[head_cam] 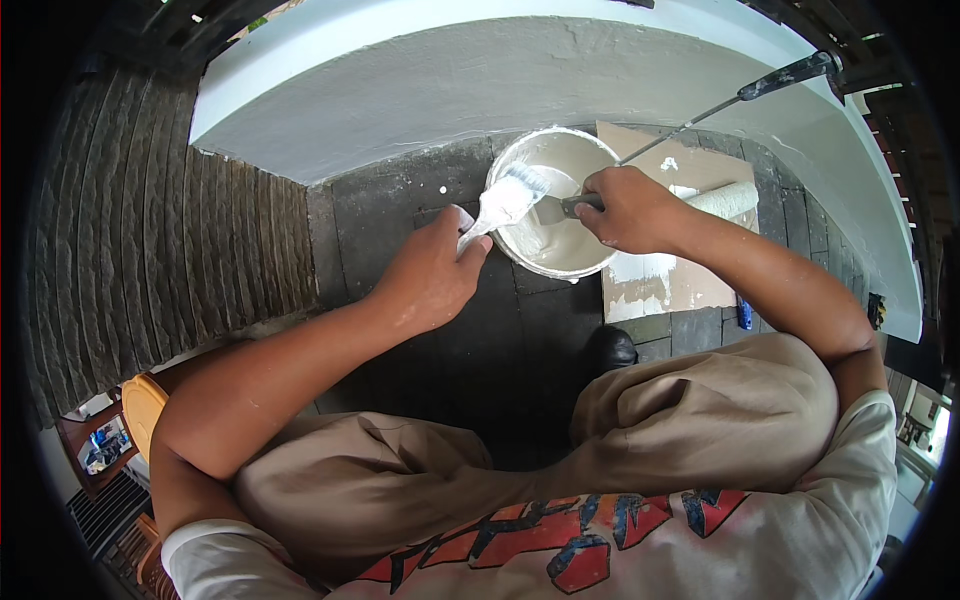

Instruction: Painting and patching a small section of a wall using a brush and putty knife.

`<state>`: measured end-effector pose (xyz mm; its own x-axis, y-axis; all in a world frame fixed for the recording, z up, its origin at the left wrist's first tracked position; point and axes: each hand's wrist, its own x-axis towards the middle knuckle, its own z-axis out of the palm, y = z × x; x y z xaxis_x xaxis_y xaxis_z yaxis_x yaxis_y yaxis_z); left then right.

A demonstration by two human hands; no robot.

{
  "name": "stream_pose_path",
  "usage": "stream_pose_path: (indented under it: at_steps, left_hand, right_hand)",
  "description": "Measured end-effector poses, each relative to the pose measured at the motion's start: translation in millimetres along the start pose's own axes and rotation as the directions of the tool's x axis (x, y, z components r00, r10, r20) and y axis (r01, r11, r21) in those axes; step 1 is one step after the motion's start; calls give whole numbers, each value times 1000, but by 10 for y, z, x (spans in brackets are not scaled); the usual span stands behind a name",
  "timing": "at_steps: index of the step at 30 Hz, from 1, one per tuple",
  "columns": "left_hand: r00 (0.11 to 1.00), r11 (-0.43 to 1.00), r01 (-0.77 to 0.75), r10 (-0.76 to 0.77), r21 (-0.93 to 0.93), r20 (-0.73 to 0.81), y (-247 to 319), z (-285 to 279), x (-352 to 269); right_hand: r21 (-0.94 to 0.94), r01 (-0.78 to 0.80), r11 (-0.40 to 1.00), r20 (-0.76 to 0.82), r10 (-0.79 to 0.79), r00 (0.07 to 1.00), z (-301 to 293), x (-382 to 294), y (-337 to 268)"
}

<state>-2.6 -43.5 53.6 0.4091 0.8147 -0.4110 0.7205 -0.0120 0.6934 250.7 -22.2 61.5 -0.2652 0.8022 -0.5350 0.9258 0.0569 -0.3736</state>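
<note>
A round bucket [559, 262] with white paint stands on dark floor tiles. My left hand [439, 270] is closed on the handle of a paintbrush [504, 204], whose head and bristles are coated white and lie over the bucket's left part. My right hand [630, 210] grips the dark handle of a putty knife [556, 210]; its blade points left over the bucket, close to the brush. Whether blade and bristles touch, I cannot tell. A paint roller lies beyond my right hand, its white-coated sleeve [726, 199] over a cardboard sheet and its black handle [787, 75] towards the upper right.
The paint-marked cardboard sheet [701, 289] lies right of the bucket. Behind stands a low grey and white wall [420, 90], with a ribbed stone wall [172, 225] at left. A blue object [744, 313] lies by my right knee, and a dark shoe [611, 349] shows below the cardboard.
</note>
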Motion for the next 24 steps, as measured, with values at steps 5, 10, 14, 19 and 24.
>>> stream_pose_path:
  at_steps: [5, 10, 14, 19, 24]
  left_hand:
    - [1000, 1000, -7, 6, -15, -21, -15, 14, -3]
    - [1000, 1000, -10, 9, -24, -29, -24, 31, 3]
    - [999, 999, -41, 41, -16, -24, -25, 33, 18]
    - [998, 998, -59, 59, 2, -38, -49, 51, 38]
    - [999, 998, -53, 54, 13, -9, -18, 28, 42]
  right_hand:
    - [-25, 23, 999, -40, -24, 999, 169, 67, 51]
    - [-8, 25, 1000, -8, -25, 1000, 276, 126, 7]
    - [-4, 71, 997, 1, -71, 998, 242, 94, -2]
    - [16, 84, 996, 6, -84, 996, 190, 52, 4]
    - [107, 131, 985, -43, -127, 991, 150, 15, 125]
